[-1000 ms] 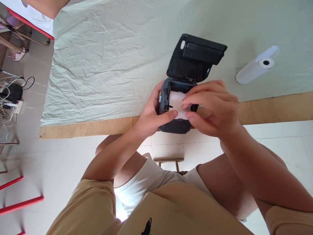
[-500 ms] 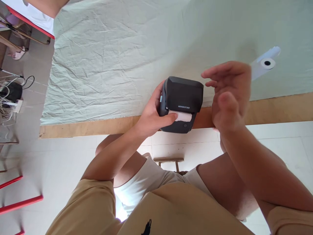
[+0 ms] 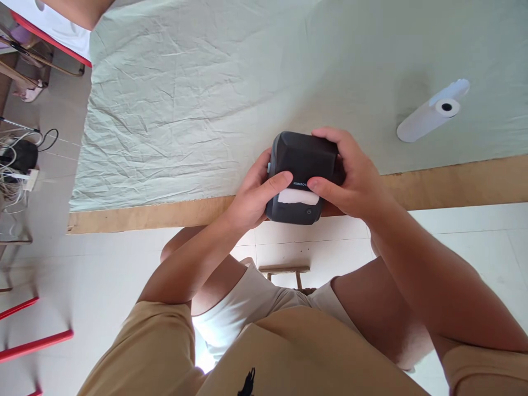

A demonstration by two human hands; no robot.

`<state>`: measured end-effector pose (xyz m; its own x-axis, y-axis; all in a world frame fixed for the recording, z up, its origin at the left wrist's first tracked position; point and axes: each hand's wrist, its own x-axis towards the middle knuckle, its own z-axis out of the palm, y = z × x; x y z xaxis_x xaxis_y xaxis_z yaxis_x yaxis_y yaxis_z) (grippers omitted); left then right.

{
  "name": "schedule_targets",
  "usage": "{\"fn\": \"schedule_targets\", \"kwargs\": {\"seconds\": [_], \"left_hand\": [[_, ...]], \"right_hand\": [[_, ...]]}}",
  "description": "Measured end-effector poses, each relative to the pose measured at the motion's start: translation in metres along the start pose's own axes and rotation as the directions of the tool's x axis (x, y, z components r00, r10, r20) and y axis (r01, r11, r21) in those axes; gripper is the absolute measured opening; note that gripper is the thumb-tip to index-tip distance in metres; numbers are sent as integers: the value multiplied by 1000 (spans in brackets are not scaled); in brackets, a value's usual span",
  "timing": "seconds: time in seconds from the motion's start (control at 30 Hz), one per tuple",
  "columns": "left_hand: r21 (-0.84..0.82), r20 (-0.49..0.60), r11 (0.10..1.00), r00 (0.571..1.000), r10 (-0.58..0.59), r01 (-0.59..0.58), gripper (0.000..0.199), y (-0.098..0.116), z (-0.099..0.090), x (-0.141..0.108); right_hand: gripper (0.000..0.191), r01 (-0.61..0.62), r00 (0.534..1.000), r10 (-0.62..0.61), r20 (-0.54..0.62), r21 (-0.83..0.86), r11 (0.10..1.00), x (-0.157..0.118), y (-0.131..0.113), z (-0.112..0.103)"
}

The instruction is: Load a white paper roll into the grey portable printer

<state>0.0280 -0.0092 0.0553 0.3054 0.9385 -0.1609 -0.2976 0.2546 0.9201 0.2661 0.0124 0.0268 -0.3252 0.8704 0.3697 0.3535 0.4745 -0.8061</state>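
Observation:
A black label printer [image 3: 305, 157] is held near the table's front edge, with a torn white paper strip [image 3: 297, 197] sticking out of its slot. My left hand [image 3: 264, 190] grips its left side, the thumb on the front of the lid. Around the right side is my right hand [image 3: 346, 173], fingers over the top corner and thumb on the lid's lower edge, partly covering the printed lettering. Both hands are closed on the printer. To the right, a white paper roll [image 3: 421, 120] with a dark core stands on the cloth.
A pale green wrinkled cloth [image 3: 173, 110] covers the table, whose bare wooden edge [image 3: 454, 184] faces me. Another person's arm [image 3: 80, 10] reaches in at the top left. Tangled cables [image 3: 14, 176] and red bars [image 3: 37, 345] are on the left.
My right hand has come left from open air and closed on the printer's right side. My left thumb has moved off the paper strip up onto the lid.

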Motion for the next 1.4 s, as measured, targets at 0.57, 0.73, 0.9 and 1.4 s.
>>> {"fn": "schedule_targets", "kwargs": {"seconds": [0.57, 0.73, 0.9, 1.4], "left_hand": [[-39, -113, 999, 993, -16, 12, 69, 0, 9, 7], [-57, -133, 998, 991, -32, 24, 70, 0, 12, 6], [-66, -147, 998, 989, -17, 7, 66, 2, 13, 7], [-119, -67, 992, 996, -51, 42, 53, 5, 9, 6]], "right_hand": [[69, 117, 990, -125, -69, -100, 988, -1, -3, 5], [88, 128, 992, -128, 3, -82, 988, -1, 1, -2], [95, 129, 992, -130, 2, -92, 987, -1, 4, -4], [54, 132, 665, -252, -703, -222, 966, 34, -27, 20]]}}
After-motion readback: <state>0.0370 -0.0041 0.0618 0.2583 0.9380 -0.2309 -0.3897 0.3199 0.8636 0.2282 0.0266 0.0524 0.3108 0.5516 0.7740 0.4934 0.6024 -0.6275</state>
